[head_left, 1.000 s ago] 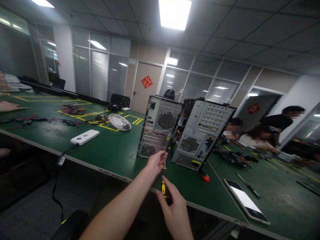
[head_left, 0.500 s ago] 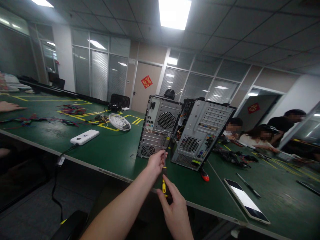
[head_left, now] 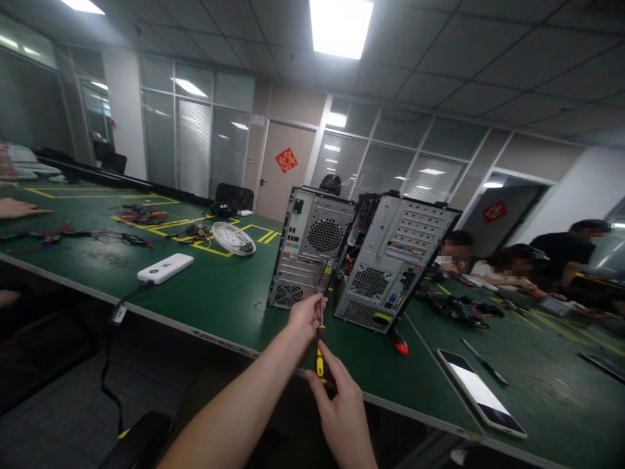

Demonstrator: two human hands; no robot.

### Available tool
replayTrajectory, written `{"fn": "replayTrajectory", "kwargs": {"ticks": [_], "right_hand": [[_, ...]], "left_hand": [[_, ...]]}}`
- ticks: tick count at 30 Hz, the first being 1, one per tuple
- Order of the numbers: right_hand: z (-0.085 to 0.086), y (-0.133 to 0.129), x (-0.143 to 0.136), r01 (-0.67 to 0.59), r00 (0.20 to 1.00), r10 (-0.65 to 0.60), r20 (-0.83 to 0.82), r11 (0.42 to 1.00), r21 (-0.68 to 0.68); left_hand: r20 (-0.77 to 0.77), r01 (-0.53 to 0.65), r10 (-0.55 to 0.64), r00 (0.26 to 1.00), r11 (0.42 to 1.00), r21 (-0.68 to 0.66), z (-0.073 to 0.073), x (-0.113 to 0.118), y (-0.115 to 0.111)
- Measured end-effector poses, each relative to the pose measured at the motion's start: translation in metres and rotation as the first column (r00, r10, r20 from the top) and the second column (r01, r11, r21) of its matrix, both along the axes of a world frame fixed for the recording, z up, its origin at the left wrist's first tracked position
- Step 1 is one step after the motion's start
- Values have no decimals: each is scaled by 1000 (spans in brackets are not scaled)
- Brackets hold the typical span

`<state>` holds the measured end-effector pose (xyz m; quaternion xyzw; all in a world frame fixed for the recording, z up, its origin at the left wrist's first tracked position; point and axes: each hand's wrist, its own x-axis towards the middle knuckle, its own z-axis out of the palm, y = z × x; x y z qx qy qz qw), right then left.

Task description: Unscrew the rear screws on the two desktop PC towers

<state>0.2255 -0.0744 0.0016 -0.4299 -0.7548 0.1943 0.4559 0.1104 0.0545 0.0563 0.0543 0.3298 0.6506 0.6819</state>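
Note:
Two metal computer cases stand upright on the green table point(head_left: 215, 303), their rear panels facing me. The left case point(head_left: 312, 238) has a round fan grille; the right case point(head_left: 390, 260) is tilted in view. My left hand point(head_left: 306, 316) is closed with its fingertips round the metal shaft near the tip of a screwdriver, at the lower right corner of the left case. My right hand point(head_left: 339, 394) grips the yellow and black handle of that screwdriver point(head_left: 319, 361) between thumb and fingers.
A white power bank point(head_left: 166, 268) with a black cable lies left, near a white round dish point(head_left: 233, 238) and wires. At right are a phone point(head_left: 481, 391), a thin tool point(head_left: 485, 362), a red-tipped tool point(head_left: 400, 343) and black cables point(head_left: 459, 309). Several people sit or lean beyond.
My hands and the screwdriver have barely moved. At the far right, a person in black has shifted slightly to the right.

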Motion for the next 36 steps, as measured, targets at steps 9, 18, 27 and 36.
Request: {"fn": "replayTrajectory", "kwargs": {"ticks": [9, 18, 27, 36], "right_hand": [[-5, 2, -1, -17, 992, 9, -126, 998, -62], [-11, 5, -2, -48, 974, 15, -226, 989, -143], [-11, 6, -4, -71, 963, 36, -266, 990, -122], [3, -4, -4, 23, 995, -25, -98, 1000, -14]], "left_hand": [[-20, 54, -52, 998, 990, 131, -14, -5, -20], [-231, 282, -215, 949, 905, 317, -33, -25, -50], [-210, 351, -296, 932, 883, 311, -28, -27, -52], [-191, 322, -277, 942, 907, 272, -24, -26, -52]]}}
